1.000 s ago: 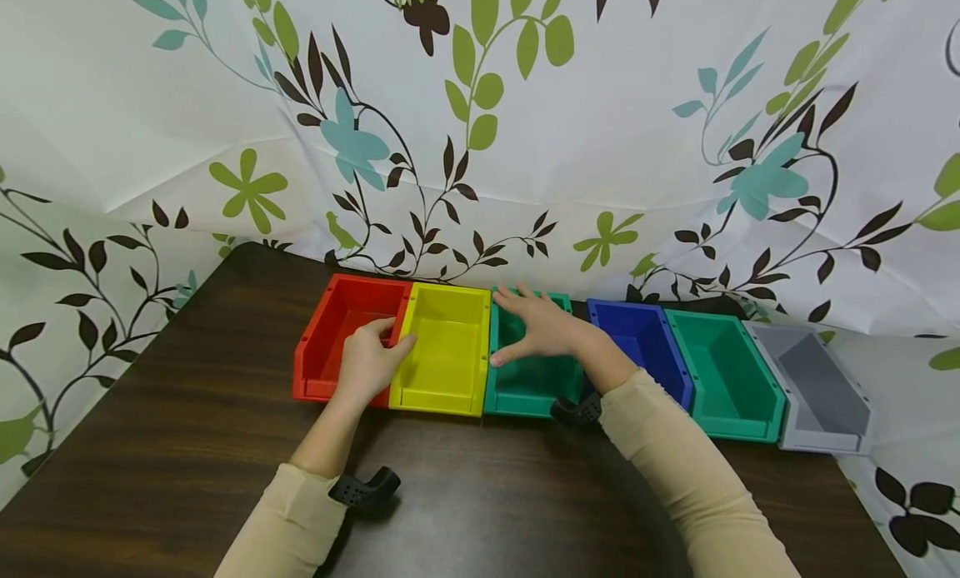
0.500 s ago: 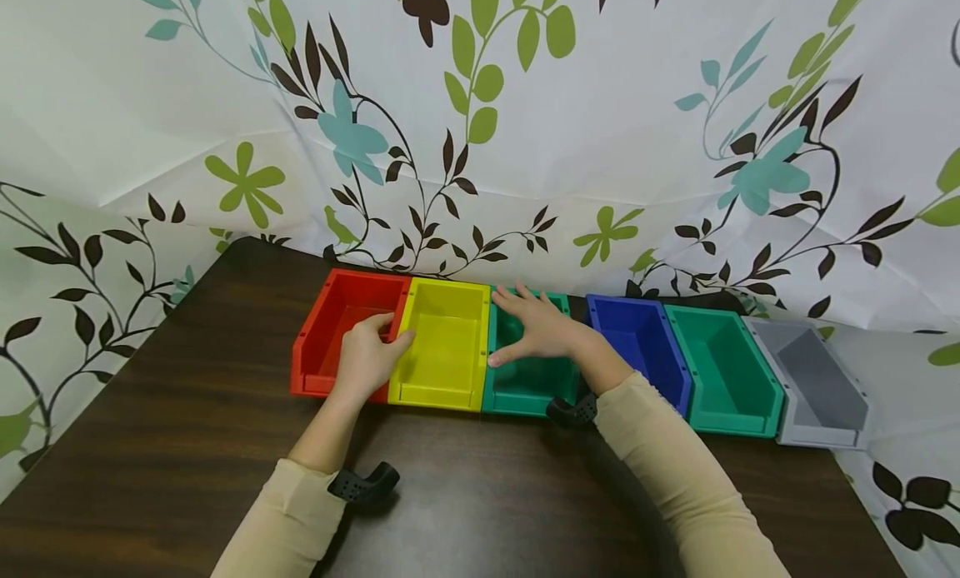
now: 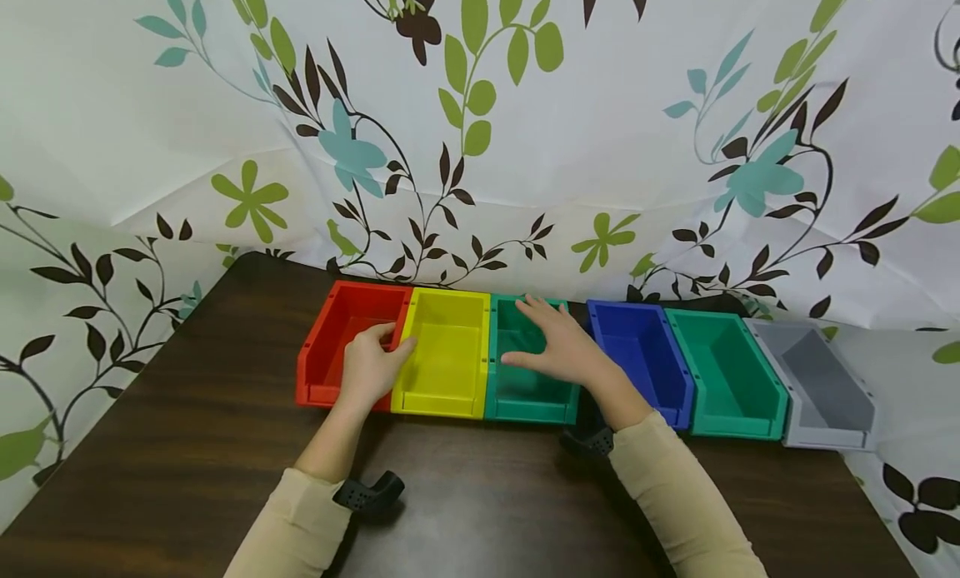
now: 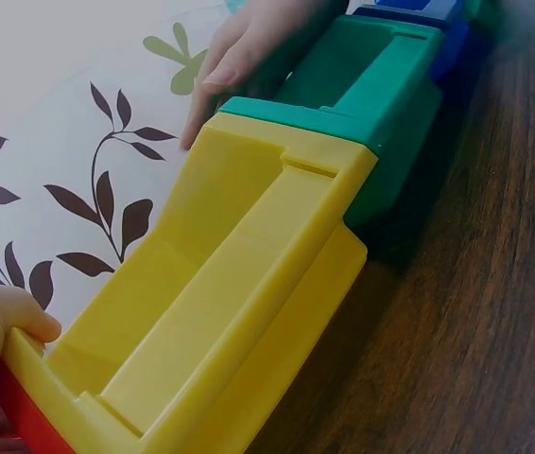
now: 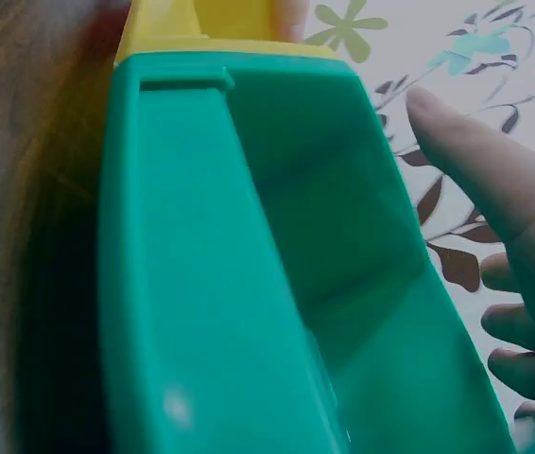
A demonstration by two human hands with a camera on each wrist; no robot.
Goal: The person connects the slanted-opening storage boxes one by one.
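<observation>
My left hand (image 3: 369, 366) pinches the adjoining side walls of the red bin (image 3: 315, 370) and the yellow bin (image 3: 450, 345), fingers on the red side. In the left wrist view its thumb (image 4: 22, 317) lies over the yellow bin's rim. My right hand (image 3: 566, 349) is spread above the green bin (image 3: 532, 407), beside the yellow one. From the right wrist, the thumb (image 5: 475, 161) points past the green bin's rim, and nothing is in that hand. These three plastic bins stand side by side.
Farther right stand a blue bin (image 3: 637, 345), a second green bin (image 3: 731, 378) and a grey bin (image 3: 817, 378). All are on a dark wood-grain table (image 3: 465, 495). A leaf-patterned cloth (image 3: 540, 170) hangs right behind the table.
My right hand has drawn back to the right, its fingertips away from the rim between the yellow and green bins. My left hand keeps its hold, and the bins stay in line.
</observation>
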